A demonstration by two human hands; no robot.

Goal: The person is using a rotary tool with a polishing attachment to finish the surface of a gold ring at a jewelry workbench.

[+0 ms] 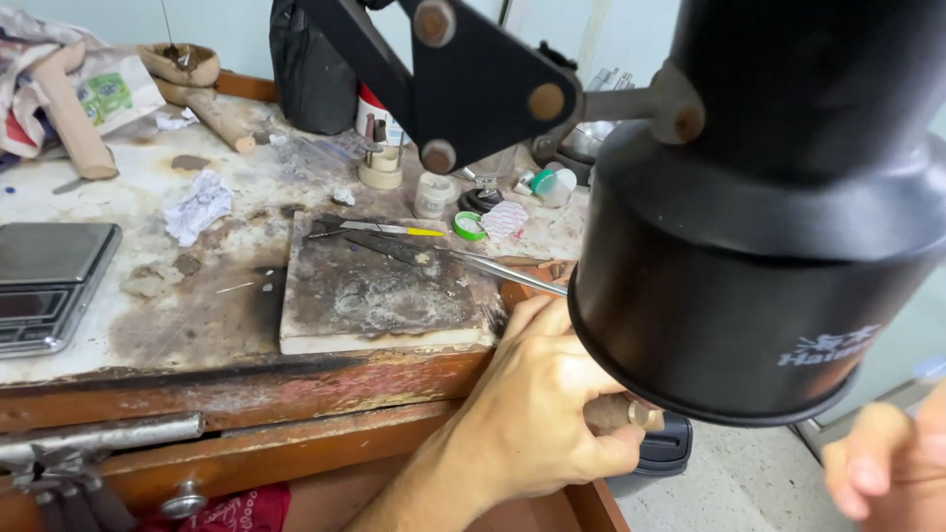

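Observation:
My left hand (537, 404) reaches over the right end of the wooden bench edge (296, 389), fingers curled around a short tan wooden piece (619, 414) that the lamp head partly hides. A black object (668, 448) sits just below that piece. Long metal tweezers (503, 272) lie just above the hand, on the corner of a charred grey block (374, 291). My right hand (887, 473) shows only as blurred fingertips at the bottom right corner, and I see nothing in it.
A large black lamp head (769, 227) on a black jointed arm (473, 79) fills the right side. The stained bench holds a small scale (44, 281), crumpled paper (202, 202), a yellow-handled tool (394, 229), a green ring (469, 226), small jars (434, 194) and wooden forms (69, 108).

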